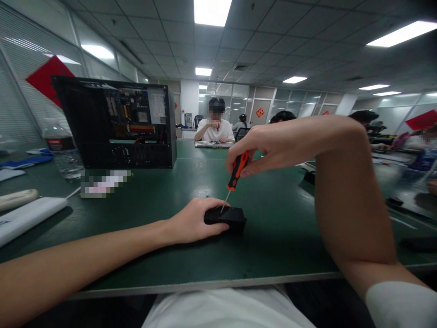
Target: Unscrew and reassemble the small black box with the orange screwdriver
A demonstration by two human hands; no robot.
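Observation:
A small black box-shaped device (235, 219) lies on the green tabletop in front of me. My left hand (193, 221) grips its left end, thumb along the near side and fingers over the far side. In my right hand (254, 148), held high with the wrist bent, is an orange and black screwdriver (238, 171). The screwdriver slants down to the left, its thin metal shaft meeting the top of the black device between my left thumb and fingers. Whether the tip sits in a screw is too small to tell.
An open black computer case (143, 157) stands at the back left, beside a clear plastic bottle (66, 155). A white box (30, 218) lies at the left on the green table (273, 255). Across the table sits a person in white (205, 130).

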